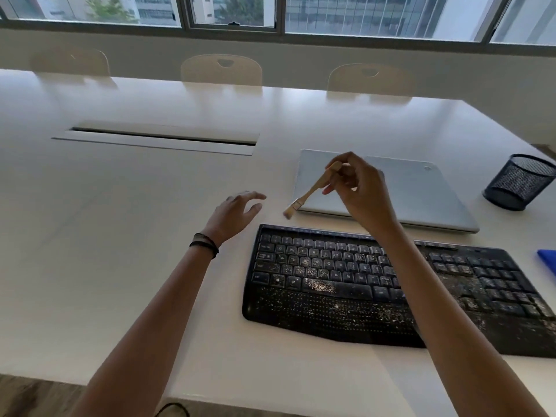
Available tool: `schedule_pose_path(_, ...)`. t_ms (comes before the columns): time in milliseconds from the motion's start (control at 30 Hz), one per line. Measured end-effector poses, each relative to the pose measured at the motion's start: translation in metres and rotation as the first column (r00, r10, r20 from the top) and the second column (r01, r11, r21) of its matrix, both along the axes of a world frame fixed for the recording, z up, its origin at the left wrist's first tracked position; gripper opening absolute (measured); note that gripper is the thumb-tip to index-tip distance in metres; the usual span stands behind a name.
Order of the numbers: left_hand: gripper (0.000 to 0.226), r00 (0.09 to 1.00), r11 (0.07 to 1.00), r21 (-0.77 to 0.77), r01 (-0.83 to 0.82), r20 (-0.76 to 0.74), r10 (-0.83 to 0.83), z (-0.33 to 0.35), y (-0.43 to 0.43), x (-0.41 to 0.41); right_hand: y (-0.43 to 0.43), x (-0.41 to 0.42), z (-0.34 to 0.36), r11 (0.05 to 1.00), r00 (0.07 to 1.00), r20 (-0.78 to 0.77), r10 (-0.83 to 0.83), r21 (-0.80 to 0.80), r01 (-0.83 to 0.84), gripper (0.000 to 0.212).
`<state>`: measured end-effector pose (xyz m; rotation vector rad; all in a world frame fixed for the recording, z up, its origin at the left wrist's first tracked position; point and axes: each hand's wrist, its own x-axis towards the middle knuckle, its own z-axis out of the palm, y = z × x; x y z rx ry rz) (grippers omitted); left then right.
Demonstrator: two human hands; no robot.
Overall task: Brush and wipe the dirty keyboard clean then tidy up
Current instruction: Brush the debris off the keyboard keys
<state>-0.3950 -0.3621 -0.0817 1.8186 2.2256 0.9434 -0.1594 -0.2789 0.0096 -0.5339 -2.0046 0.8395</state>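
The right hand (358, 191) pinches a small brush (313, 189) by the top of its pale wooden handle, bristles hanging down-left and touching nothing. The left hand (234, 212), fingers spread and relaxed, holds nothing beside the far left corner of the keyboard (331, 296). That keyboard lies just below the right hand. It is matt black plastic with a curved near edge and a dimpled palm rest, and pale crumbs lie thickest on the space bar. Brushing looks not yet begun. Lower the bristles to the top row and sweep short strokes 1 way, the free hand steadying the frame. Behind the right hand lies a smooth silver closed laptop (421, 194). Further right are a black mesh cup (517, 182) and, probably, a blue cloth (547, 260).
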Motion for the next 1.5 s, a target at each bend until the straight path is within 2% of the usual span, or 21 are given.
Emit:
schedule_pose_path(100,0.027,0.998,1.000,-0.021,0.005,-0.067,-0.006,-0.005,-0.006,-0.004,-0.004,-0.013,-0.004,1.000,0.997,0.069,0.019,0.020,-0.020,0.006)
schedule_pose_path(267,0.026,0.996,0.998,-0.046,0.046,-0.069,-0.050,-0.006,-0.008,-0.007,-0.008,-0.028,-0.010,0.999,0.987,0.162,0.007,0.050,-0.015,0.008)
schedule_pose_path(467,0.026,0.997,0.998,-0.031,0.062,-0.050,-0.064,-0.010,-0.008,-0.010,-0.004,-0.031,-0.014,0.954,0.966,0.205,-0.156,0.285,0.093,0.016)
schedule_pose_path(633,0.024,0.995,0.995,0.017,0.102,0.008,-0.102,-0.010,-0.005,-0.010,-0.004,-0.032,-0.006,0.988,0.979,0.196,-0.057,0.155,0.027,0.013)
schedule_pose_path(733,0.024,0.994,0.994,0.004,0.113,0.011,-0.113,-0.011,-0.004,-0.009,-0.001,-0.034,-0.005,0.985,0.970,0.224,-0.096,0.165,0.059,0.013)
schedule_pose_path(867,0.025,0.992,0.992,-0.011,0.123,-0.005,-0.123,-0.013,-0.003,-0.008,0.003,-0.035,0.002,0.975,0.972,0.185,-0.144,0.197,0.107,0.013)
schedule_pose_path(1033,0.024,0.991,0.991,-0.007,0.131,-0.016,-0.131,-0.016,-0.002,-0.008,-0.002,-0.040,0.002,0.997,0.985,0.169,-0.039,0.078,0.026,0.010)
schedule_pose_path(1233,0.025,0.990,0.991,-0.011,0.137,-0.025,-0.137,-0.017,-0.002,-0.010,0.010,-0.037,-0.001,0.976,0.963,0.217,-0.162,0.178,0.125,0.009)
schedule_pose_path(1400,0.026,0.988,0.989,-0.015,0.149,-0.037,-0.149,-0.018,-0.001,-0.008,0.005,-0.038,0.002,0.999,0.982,0.188,-0.029,0.044,0.022,0.009)
schedule_pose_path(1500,0.033,0.989,0.989,-0.027,0.148,-0.022,-0.149,-0.018,0.000,-0.007,0.004,-0.039,-0.001,0.999,0.973,0.229,-0.019,0.045,0.009,0.006)
